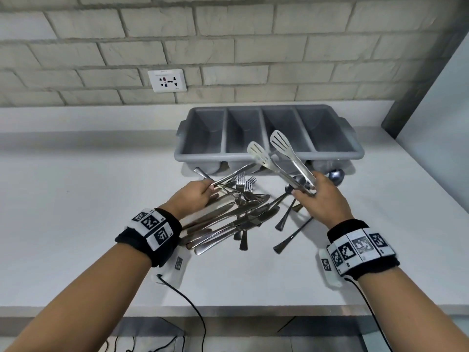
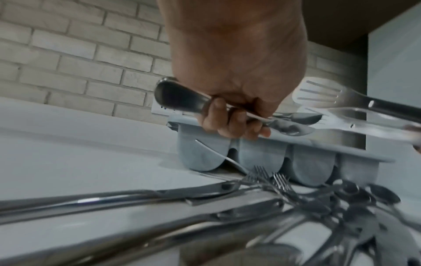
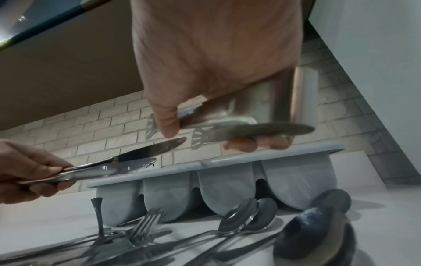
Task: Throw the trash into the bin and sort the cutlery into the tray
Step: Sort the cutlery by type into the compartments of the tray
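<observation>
A grey four-compartment cutlery tray stands on the white counter against the brick wall, all compartments bare. My left hand grips two table knives by their handles, blades pointing right toward the tray; the same knives show in the right wrist view. My right hand holds steel serving tongs by the hinge end, slotted heads raised over the tray's front edge. Below both hands lies a heap of knives, forks and spoons.
A ladle bowl lies at the tray's right front corner. Forks sit just in front of the tray. A wall socket is behind on the left. A grey panel closes off the right side. The counter's front edge is near my forearms.
</observation>
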A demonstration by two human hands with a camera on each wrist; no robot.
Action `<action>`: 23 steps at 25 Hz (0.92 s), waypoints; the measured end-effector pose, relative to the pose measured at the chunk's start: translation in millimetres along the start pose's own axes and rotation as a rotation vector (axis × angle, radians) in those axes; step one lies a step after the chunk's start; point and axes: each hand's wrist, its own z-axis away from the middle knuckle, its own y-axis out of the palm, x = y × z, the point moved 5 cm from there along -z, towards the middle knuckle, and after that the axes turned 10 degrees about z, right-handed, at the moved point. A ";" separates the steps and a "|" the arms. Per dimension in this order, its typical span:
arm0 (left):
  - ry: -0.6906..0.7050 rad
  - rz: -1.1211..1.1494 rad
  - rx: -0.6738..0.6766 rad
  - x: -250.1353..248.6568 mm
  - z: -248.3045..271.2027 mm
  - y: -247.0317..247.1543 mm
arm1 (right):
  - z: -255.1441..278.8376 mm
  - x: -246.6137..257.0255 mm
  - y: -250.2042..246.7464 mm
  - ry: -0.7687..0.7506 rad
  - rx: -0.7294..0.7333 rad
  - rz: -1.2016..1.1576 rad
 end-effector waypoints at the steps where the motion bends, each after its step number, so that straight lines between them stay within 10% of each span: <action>1: -0.035 0.183 -0.032 0.6 -0.8 -4.7 | -2.4 2.6 1.1 -0.001 -0.009 -0.053; 11: -0.168 1.042 0.057 1.0 -19.4 -42.7 | -25.6 68.3 2.0 -0.072 -0.056 -0.287; 23: -0.512 0.690 -0.129 0.4 -104.1 -86.3 | -86.5 131.8 9.2 0.021 0.039 -0.199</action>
